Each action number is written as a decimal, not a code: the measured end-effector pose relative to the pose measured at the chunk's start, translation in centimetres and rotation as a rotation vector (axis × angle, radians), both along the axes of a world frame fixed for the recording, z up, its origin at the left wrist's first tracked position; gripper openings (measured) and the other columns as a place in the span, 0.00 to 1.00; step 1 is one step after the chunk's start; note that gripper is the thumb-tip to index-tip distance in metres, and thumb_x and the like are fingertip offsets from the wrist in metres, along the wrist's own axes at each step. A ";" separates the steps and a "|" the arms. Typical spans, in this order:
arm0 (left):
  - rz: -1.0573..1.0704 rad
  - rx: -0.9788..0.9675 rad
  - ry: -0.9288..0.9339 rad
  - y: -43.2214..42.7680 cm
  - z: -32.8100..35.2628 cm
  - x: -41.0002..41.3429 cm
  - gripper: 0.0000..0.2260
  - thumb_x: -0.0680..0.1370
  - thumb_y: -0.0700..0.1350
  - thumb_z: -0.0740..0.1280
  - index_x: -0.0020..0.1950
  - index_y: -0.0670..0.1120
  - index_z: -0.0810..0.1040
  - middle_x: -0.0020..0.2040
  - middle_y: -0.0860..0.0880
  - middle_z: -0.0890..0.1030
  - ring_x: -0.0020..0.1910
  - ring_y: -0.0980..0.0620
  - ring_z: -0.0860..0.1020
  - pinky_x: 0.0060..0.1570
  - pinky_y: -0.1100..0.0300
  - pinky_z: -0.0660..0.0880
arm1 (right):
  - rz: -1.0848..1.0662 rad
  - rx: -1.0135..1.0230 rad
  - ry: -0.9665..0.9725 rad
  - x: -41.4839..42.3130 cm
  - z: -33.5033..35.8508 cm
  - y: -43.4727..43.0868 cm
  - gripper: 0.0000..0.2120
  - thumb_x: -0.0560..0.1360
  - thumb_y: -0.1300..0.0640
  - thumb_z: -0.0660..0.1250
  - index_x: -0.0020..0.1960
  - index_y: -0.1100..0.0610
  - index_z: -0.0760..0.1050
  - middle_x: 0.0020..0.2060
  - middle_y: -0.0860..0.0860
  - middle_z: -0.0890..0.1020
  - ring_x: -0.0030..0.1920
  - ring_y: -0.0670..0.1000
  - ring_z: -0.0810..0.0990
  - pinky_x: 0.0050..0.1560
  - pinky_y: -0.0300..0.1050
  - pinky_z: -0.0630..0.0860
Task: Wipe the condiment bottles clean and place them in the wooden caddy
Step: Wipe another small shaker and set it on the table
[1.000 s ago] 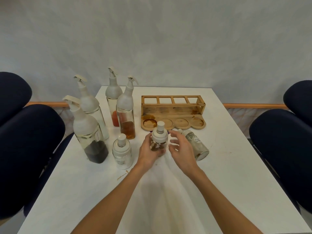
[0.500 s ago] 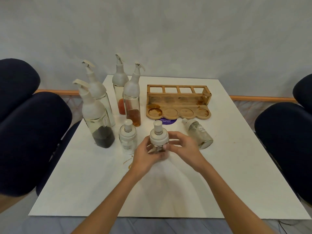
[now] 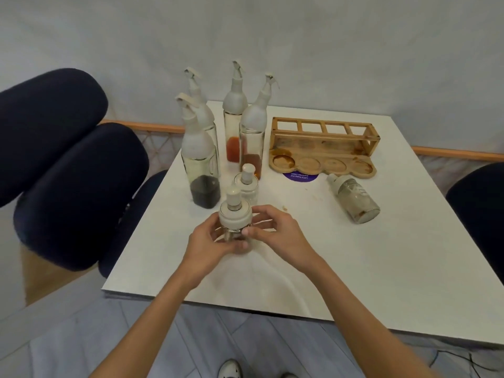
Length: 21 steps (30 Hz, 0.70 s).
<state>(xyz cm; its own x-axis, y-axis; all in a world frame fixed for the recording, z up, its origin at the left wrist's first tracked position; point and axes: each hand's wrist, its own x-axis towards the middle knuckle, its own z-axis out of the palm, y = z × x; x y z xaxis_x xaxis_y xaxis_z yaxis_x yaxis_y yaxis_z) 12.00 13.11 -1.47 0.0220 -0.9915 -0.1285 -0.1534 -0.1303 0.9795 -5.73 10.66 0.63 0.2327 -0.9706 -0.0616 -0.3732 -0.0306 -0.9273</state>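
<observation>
A small glass bottle with a white pump cap is held upright between both hands above the near part of the white table. My left hand grips its left side, and my right hand grips its right side. A second small pump bottle stands just behind it. A third small bottle lies on its side to the right. Several tall pour-spout bottles stand at the back left. The wooden caddy stands at the back with stained slots.
Dark blue chairs flank the table at the left and another chair sits at the right. A purple sticker lies in front of the caddy. The grey wall runs close behind the table. My shoe shows on the floor below.
The view has pulled back and shifted left. The small pump bottle moved toward me, and my right hand closed onto its right side.
</observation>
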 end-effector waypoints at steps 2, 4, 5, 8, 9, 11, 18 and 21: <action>0.021 -0.009 -0.022 -0.3 -0.1 1.4 0.28 0.64 0.36 0.81 0.60 0.53 0.78 0.53 0.56 0.84 0.52 0.62 0.81 0.45 0.71 0.76 | 0.008 -0.008 0.006 1.8 -0.1 -0.1 0.24 0.71 0.49 0.74 0.65 0.49 0.74 0.54 0.46 0.81 0.50 0.41 0.80 0.47 0.28 0.73; 0.038 -0.020 -0.046 -0.8 -0.2 2.6 0.29 0.64 0.37 0.81 0.63 0.51 0.78 0.54 0.55 0.84 0.54 0.60 0.81 0.47 0.70 0.76 | 0.010 -0.012 0.001 3.3 -0.3 -0.2 0.24 0.72 0.51 0.73 0.67 0.50 0.73 0.56 0.47 0.81 0.49 0.40 0.79 0.44 0.24 0.71; 0.047 -0.025 -0.054 -1.0 -0.3 3.1 0.29 0.65 0.37 0.80 0.63 0.51 0.78 0.55 0.55 0.84 0.55 0.59 0.81 0.48 0.69 0.76 | 0.007 -0.014 -0.001 4.0 -0.3 -0.3 0.24 0.73 0.53 0.72 0.68 0.51 0.72 0.57 0.47 0.80 0.49 0.40 0.78 0.43 0.23 0.70; 0.068 -0.036 -0.048 -1.9 -0.5 4.1 0.28 0.66 0.37 0.80 0.64 0.50 0.77 0.55 0.54 0.84 0.56 0.58 0.81 0.52 0.65 0.77 | -0.013 -0.032 0.012 5.7 -0.4 -0.5 0.23 0.76 0.58 0.69 0.70 0.53 0.70 0.58 0.48 0.79 0.52 0.42 0.76 0.43 0.19 0.67; 0.070 -0.037 -0.047 -2.2 -0.6 4.3 0.28 0.66 0.38 0.80 0.64 0.50 0.77 0.56 0.54 0.84 0.56 0.57 0.81 0.54 0.64 0.77 | -0.021 -0.038 0.022 6.2 -0.4 -0.6 0.23 0.76 0.59 0.68 0.70 0.53 0.70 0.58 0.47 0.79 0.53 0.42 0.75 0.43 0.18 0.66; 0.070 -0.037 -0.049 -2.7 -0.7 4.4 0.29 0.66 0.39 0.80 0.65 0.51 0.77 0.56 0.54 0.83 0.56 0.57 0.80 0.56 0.62 0.77 | -0.041 -0.044 0.037 6.8 -0.6 -0.8 0.23 0.77 0.60 0.67 0.71 0.53 0.69 0.59 0.48 0.79 0.54 0.43 0.76 0.44 0.18 0.65; 0.067 -0.007 -0.016 -3.3 -1.5 4.4 0.31 0.65 0.39 0.81 0.65 0.52 0.75 0.57 0.54 0.82 0.58 0.56 0.79 0.54 0.65 0.77 | -0.059 -0.040 0.091 7.3 -1.1 -1.0 0.23 0.78 0.63 0.64 0.72 0.52 0.67 0.64 0.50 0.77 0.63 0.49 0.76 0.55 0.30 0.67; 0.059 -0.002 -0.032 -3.4 -1.7 4.5 0.31 0.66 0.40 0.81 0.66 0.51 0.75 0.59 0.54 0.82 0.60 0.55 0.79 0.57 0.62 0.77 | -0.071 -0.039 0.103 7.4 -1.1 -0.9 0.24 0.78 0.63 0.63 0.73 0.52 0.66 0.65 0.50 0.77 0.64 0.50 0.76 0.57 0.33 0.67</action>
